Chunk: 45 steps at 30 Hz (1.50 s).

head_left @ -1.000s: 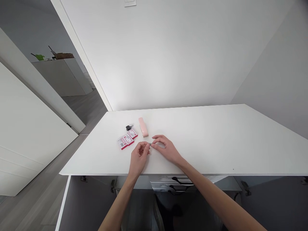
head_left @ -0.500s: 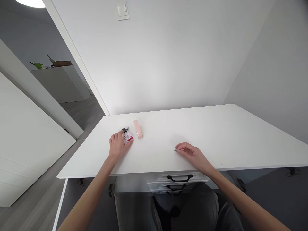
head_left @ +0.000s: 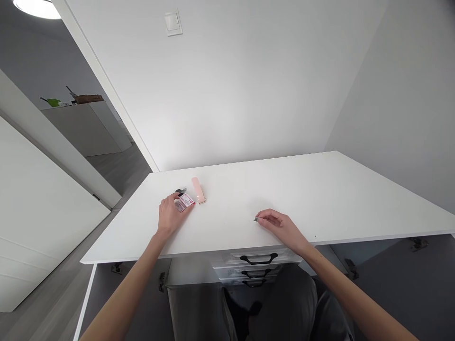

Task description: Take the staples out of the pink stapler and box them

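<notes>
On the left of the white tabletop, my left hand [head_left: 169, 215] has its thumb and fingers around a small red-and-white box [head_left: 186, 200] with a printed label. A second labelled face shows just below it; whether it belongs to another box I cannot tell. Right behind the fingers lies a small black and silver object [head_left: 181, 191], partly hidden. A pale pink stapler [head_left: 198, 190] lies just to the right of the box. Farther right, my right hand [head_left: 280, 226] pinches a tiny grey metallic piece [head_left: 255, 219] between thumb and fingertips, low over the tabletop.
The white tabletop [head_left: 231, 203] reaches back to a pale wall [head_left: 227, 94]. Beneath its front edge are drawers with black handles [head_left: 259, 259] and cabinet spaces with hinges. A doorway [head_left: 117, 161] stands to the left. One dark speck [head_left: 315, 236] lies near the front edge.
The view has shifted slightly. The left hand's grip has shifted a little, and more of the box's label shows. My right hand keeps its pinch on the grey piece.
</notes>
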### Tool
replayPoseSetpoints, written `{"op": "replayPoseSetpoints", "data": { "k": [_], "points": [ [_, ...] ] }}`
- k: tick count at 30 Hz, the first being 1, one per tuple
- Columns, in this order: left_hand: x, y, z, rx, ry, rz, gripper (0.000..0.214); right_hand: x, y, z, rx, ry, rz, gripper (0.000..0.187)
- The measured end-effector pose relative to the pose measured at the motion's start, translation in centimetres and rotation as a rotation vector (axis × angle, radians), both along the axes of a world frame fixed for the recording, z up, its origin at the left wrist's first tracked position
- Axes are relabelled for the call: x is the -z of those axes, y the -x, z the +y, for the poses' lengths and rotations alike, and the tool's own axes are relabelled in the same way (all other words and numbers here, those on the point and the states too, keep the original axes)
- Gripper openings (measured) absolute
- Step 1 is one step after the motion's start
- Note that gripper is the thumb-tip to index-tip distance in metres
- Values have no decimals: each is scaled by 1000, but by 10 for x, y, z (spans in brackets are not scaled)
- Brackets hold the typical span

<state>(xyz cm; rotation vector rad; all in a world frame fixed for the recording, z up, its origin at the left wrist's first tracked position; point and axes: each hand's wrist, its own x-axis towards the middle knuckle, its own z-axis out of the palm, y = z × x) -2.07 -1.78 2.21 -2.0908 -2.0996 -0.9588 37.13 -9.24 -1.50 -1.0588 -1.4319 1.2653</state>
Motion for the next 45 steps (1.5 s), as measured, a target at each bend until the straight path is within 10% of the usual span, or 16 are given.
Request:
{"op": "replayPoseSetpoints", "data": {
  "k": [6, 12, 28, 45],
  "points": [
    [-3, -34, -41, 100, -152, -430, 70, -3, -1, -1, -2, 14, -2, 33],
    [0, -82, -61, 358, -77, -283, 81, -5, -1, -2, -25, 15, 3, 34],
    [10, -183, -35, 740, 231, -588, 73, -9, -6, 7, -52, 126, 158, 35],
    [15, -194, -10, 837, 489, -1113, 41, -6, -6, 16, -64, 163, 354, 33]
  ]
}}
